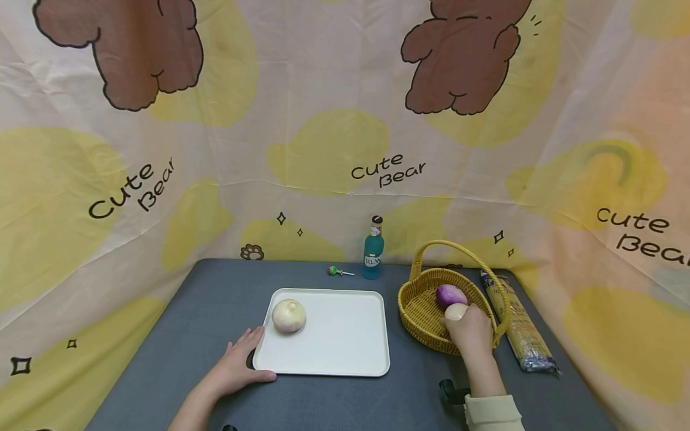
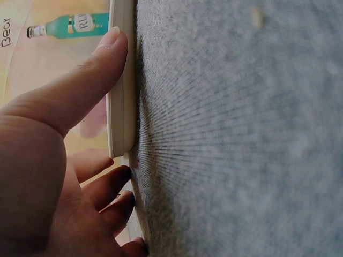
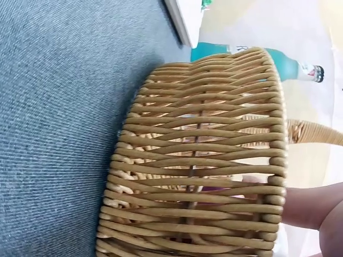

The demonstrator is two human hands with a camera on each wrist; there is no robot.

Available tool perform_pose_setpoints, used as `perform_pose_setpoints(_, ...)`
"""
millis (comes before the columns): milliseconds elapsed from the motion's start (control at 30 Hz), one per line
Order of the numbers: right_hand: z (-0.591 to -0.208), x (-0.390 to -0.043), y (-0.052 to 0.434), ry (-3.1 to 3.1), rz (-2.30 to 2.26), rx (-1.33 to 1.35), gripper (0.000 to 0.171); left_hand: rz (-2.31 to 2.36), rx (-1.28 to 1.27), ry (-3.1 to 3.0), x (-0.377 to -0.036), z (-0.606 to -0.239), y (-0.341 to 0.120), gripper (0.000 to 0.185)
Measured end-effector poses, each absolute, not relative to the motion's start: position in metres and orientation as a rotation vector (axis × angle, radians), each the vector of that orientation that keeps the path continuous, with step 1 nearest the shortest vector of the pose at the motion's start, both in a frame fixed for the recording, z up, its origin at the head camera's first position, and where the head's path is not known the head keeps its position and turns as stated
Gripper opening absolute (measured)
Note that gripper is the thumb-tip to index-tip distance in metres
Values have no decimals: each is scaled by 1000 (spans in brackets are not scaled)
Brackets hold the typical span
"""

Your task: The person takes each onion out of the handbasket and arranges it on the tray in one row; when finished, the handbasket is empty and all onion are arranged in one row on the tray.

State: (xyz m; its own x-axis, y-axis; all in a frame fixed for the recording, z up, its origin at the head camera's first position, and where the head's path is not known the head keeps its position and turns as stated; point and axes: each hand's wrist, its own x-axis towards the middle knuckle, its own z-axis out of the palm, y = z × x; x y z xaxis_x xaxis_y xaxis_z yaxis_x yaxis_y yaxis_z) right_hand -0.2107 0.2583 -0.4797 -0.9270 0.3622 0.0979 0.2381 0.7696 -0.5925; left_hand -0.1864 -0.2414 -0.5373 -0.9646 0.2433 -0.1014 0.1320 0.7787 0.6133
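My left hand (image 1: pixel 242 359) lies at the near left corner of a white tray (image 1: pixel 345 335). Its fingers spread along the left side, and the thumb (image 2: pixel 110 51) presses on the rim. A whitish onion (image 1: pixel 288 315) sits on the tray's left part. Inside a yellow wicker basket (image 1: pixel 426 339), my right hand (image 1: pixel 472 330) has its fingers curled at a pale round vegetable (image 1: pixel 456 311), partly covered by the hand. Right behind that lies a purple onion (image 1: pixel 450 294). The basket's woven wall (image 3: pixel 198 155) hides most of the right fingers in the right wrist view.
A blue-green bottle (image 1: pixel 373 251) stands at the back of the grey table (image 1: pixel 215 293), with a wrapped lollipop (image 1: pixel 339 271) left of it. A long plastic packet (image 1: pixel 521 326) lies right of the basket, whose tall handle (image 1: pixel 474 256) arches over it. A printed cloth (image 1: pixel 323 149) hangs behind.
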Motion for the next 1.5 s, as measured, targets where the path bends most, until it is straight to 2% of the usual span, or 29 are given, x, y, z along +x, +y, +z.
perform_pose_setpoints(133,-476,-207,255,-2709,901,-459,68,946,305,2806,-186,-538,-242,115)
perform_pose_setpoints(433,-461,-201,243,-2653,918,-385,76,954,315,2801,-185,-536,-242,114)
perform_pose_setpoints(667,-458,-207,231,-2595,1058,-277,66,941,299,2796,-187,-536,-242,115)
perform_pose_setpoints(833,-460,-210,223,-2571,1064,-206,74,943,293,2792,-186,-536,-242,115)
perform_pose_setpoints(1100,-464,-213,208,-2534,1047,-120,71,954,295,2785,-187,-538,-242,114)
perform_pose_setpoints(1333,-465,-214,197,-2560,1090,-111,81,965,283,2783,-189,-541,-243,116)
perform_pose_setpoints(1500,-467,-215,189,-2574,1118,-116,82,953,300,2792,-189,-542,-244,115)
